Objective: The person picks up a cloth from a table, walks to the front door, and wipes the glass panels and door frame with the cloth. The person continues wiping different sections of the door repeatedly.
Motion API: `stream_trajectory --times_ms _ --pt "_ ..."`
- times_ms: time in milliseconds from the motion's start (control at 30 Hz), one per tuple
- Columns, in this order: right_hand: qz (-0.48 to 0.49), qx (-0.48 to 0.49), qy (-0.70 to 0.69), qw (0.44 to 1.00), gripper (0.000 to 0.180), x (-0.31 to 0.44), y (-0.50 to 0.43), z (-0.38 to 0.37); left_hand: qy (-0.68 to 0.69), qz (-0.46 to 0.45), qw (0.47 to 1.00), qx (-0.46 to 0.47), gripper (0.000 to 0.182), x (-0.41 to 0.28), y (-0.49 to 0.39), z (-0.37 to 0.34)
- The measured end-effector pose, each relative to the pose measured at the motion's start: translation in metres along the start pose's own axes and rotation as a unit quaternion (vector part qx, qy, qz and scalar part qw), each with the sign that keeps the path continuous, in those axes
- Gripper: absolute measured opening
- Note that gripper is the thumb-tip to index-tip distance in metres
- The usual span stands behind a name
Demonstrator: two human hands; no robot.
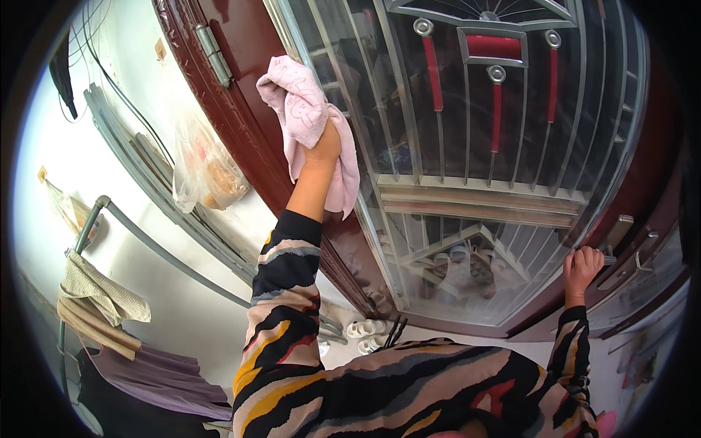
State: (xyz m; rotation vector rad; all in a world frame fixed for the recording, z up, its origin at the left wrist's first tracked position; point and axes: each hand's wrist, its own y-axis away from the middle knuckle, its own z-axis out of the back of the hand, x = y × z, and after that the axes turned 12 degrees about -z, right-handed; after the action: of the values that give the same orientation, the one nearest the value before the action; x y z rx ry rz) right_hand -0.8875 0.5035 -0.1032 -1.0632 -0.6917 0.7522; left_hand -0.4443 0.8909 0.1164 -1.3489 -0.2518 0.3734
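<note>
A pink cloth (pixel 300 104) is bunched in my left hand (pixel 324 147), pressed against the hinge side of a dark red door (pixel 249 55) beside its glass panel; one end of the cloth hangs down past the wrist. Lower right, my right hand (pixel 584 268) is closed around the door handle (pixel 609 260). Between the hands is the glass panel with metal bars (pixel 465 126) and red trim. A metal hinge (pixel 214 55) sits on the door's left edge, above and left of the cloth.
Plastic bags (pixel 211 175) hang on the white wall at left. Below them, a metal rack (pixel 164 249) holds towels (pixel 104 290) and a purple garment (pixel 159 378). White shoes (pixel 366 328) stand on the floor by the door's foot. Loose cables (pixel 126 104) run down the wall.
</note>
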Motion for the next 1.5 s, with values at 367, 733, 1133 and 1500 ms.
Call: stream_trajectory --times_ms 367,733,1133,1500 --pt "-0.014 -0.034 -0.027 0.999 0.015 0.001 -0.002 -0.001 -0.102 -0.156 0.982 -0.012 0.080 -0.118 -0.015 -0.018" --pt "-0.020 -0.022 -0.058 0.998 0.019 0.001 -0.007 0.004 -0.058 -0.283 0.954 0.079 0.066 -0.201 0.061 -0.079" --pt "0.001 -0.029 -0.072 0.997 0.019 -0.007 -0.005 0.005 0.241 -0.406 0.805 0.358 0.053 -0.265 0.187 -0.145" --pt "0.009 -0.019 -0.083 0.996 0.014 -0.014 0.000 0.008 0.101 -0.461 0.866 0.169 0.044 -0.316 0.018 -0.133"
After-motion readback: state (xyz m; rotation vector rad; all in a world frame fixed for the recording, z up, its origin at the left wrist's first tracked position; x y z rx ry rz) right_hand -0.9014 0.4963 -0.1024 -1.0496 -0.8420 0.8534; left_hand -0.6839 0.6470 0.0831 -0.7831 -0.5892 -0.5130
